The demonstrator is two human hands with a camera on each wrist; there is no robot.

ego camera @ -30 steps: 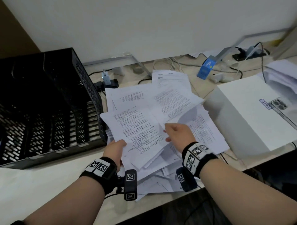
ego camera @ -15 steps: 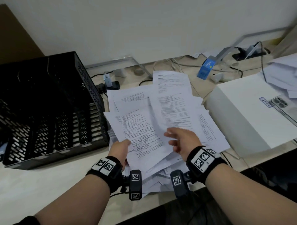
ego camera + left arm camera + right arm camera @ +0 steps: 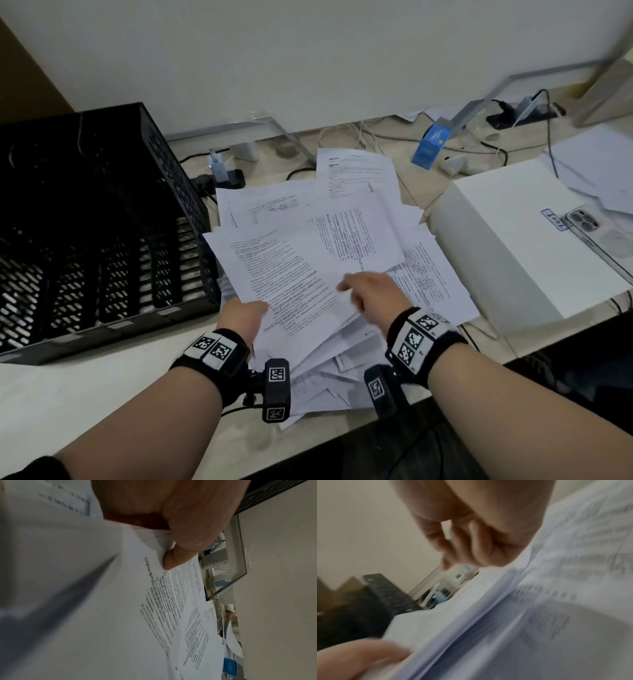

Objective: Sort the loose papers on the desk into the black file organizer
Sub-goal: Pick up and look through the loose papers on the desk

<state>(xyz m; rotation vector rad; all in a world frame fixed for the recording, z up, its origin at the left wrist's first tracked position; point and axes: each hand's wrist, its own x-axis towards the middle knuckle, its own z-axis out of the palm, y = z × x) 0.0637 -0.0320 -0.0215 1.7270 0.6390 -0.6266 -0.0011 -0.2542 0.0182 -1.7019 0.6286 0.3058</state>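
Note:
My left hand (image 3: 245, 313) pinches the near-left edge of a sheaf of printed papers (image 3: 291, 274), thumb (image 3: 178, 557) on top of the sheaf of papers (image 3: 163, 608). My right hand (image 3: 371, 291) hovers over the sheaf's right side. Its blurred fingers (image 3: 471, 540) are loosely curled and seem to hold nothing. More loose papers (image 3: 428, 284) lie spread on the desk beneath and beyond. The black file organizer (image 3: 85, 222) stands to the left, its perforated wall close to the papers.
A white box (image 3: 513, 246) with a phone (image 3: 589, 222) on it sits to the right. A power strip with a charger (image 3: 222, 174), cables and a small blue carton (image 3: 430, 145) lie along the back wall. The desk's front edge is just under my wrists.
The sheet my right hand held has swung left onto the sheaf in my left hand, and the right fingers have come off it. The left hand stayed put.

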